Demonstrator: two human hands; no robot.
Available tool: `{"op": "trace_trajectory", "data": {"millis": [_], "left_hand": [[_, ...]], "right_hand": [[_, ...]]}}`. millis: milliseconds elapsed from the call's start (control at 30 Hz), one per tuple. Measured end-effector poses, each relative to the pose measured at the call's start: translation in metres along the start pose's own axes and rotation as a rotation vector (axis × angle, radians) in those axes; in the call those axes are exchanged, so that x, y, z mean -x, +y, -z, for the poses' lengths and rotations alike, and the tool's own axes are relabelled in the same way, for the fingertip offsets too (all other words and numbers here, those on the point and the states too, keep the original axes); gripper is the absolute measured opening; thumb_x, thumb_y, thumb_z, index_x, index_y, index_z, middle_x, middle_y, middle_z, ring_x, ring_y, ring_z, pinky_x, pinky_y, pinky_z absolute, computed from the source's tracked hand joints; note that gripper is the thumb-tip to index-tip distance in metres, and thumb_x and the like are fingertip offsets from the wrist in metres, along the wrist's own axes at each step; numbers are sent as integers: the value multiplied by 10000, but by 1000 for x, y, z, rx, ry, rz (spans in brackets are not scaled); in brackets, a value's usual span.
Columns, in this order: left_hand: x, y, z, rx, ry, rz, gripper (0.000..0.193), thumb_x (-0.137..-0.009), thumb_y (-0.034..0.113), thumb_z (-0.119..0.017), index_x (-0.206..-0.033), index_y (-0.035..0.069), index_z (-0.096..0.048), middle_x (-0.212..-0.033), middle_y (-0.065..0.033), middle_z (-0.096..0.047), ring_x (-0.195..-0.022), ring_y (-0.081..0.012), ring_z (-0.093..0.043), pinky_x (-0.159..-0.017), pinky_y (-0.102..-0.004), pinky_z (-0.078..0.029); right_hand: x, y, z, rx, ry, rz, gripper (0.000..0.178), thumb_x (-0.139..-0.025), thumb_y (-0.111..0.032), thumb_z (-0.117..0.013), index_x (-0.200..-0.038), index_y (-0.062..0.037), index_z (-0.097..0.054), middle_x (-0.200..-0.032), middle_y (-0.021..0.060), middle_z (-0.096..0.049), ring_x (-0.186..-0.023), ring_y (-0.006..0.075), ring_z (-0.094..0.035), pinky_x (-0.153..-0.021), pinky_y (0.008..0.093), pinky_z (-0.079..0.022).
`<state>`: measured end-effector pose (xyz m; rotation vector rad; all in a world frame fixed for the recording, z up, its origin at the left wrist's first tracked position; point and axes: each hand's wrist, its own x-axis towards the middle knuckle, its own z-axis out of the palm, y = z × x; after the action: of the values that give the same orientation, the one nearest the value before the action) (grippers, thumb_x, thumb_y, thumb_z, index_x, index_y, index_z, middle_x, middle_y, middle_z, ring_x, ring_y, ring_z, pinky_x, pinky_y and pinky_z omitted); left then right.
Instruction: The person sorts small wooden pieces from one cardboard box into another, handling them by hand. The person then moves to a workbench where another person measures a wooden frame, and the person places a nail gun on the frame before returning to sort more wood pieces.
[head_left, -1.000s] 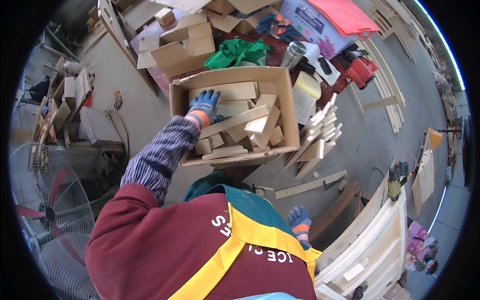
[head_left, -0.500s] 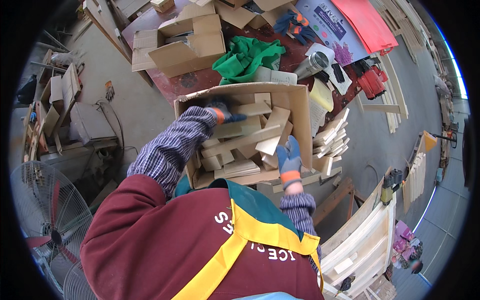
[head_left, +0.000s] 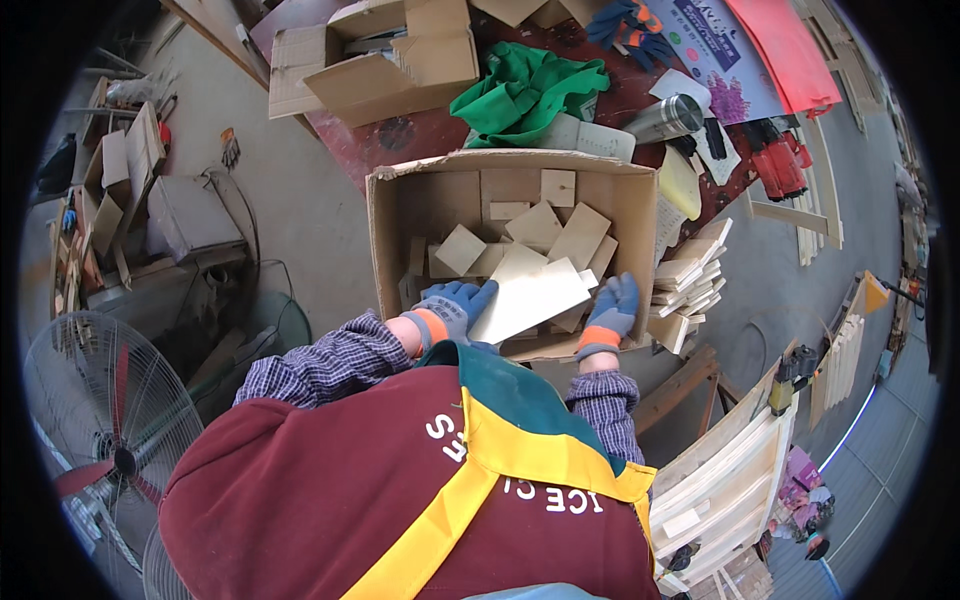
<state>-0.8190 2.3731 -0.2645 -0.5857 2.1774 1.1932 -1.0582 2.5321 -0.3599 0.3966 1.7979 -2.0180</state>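
A: Two gloved hands work inside a cardboard box: the left hand (head_left: 452, 306), in a blue glove with an orange cuff, curls its fingers round the near left edge of a pale wooden panel (head_left: 530, 298), closed on it

B: And the right hand (head_left: 610, 310)?

A: Same kind of glove, pressed against the panel's right end, fingers bent along the edge. The hands are apart, one at each end, with the panel clamped between them

B: Where does the panel sit?

A: At the near side of the open cardboard box (head_left: 392, 225), on top of a heap of smaller wood offcuts (head_left: 540, 225), tilted slightly. It looks like the step of gripping one piece out of the pile; the lift would call for a level raise so the loose pieces beneath are not dragged along

B: What surrounds them?

A: Left, a floor fan (head_left: 110, 440). Behind the box, a dark red table (head_left: 420, 135) carrying a second carton (head_left: 385, 50), a green cloth (head_left: 525, 90) and a metal flask (head_left: 668, 117). Right of the box, a stack of wood slats (head_left: 690, 280) stands just beside its wall
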Motion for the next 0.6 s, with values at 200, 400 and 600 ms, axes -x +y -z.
{"op": "trace_trajectory", "data": {"millis": [200,400,600], "left_hand": [[-6,-11,-19,-42,28,-103,1099,-717,658,-657,-1527,114,-153,-1439,-203,-377,-1334,-421,-344,-1127,-499,-210],[-2,-14,-23,-42,122,-145,903,-773,471,-657,-1496,112,-253,-1405,-183,-426,-1281,-373,-428,-1083,-470,-304],[-10,-31,-6,134,771,121,671,-814,406,-687,-1366,103,-457,-1333,-213,-480,-1166,-415,-494,-983,-469,-433]], "right_hand": [[14,-52,-92,960,-823,521,422,-893,-152,-575,-1299,-48,-529,-1222,148,-610,-1120,284,-580,-949,412,-463],[6,-13,-177,2010,-1260,934,507,-856,-154,-540,-1357,-172,-465,-1342,110,-511,-1260,270,-453,-1033,461,-370],[-2,-25,-175,2159,-1329,715,532,-758,-169,-701,-1266,-164,-544,-1234,113,-599,-1153,319,-539,-993,452,-423]]}}
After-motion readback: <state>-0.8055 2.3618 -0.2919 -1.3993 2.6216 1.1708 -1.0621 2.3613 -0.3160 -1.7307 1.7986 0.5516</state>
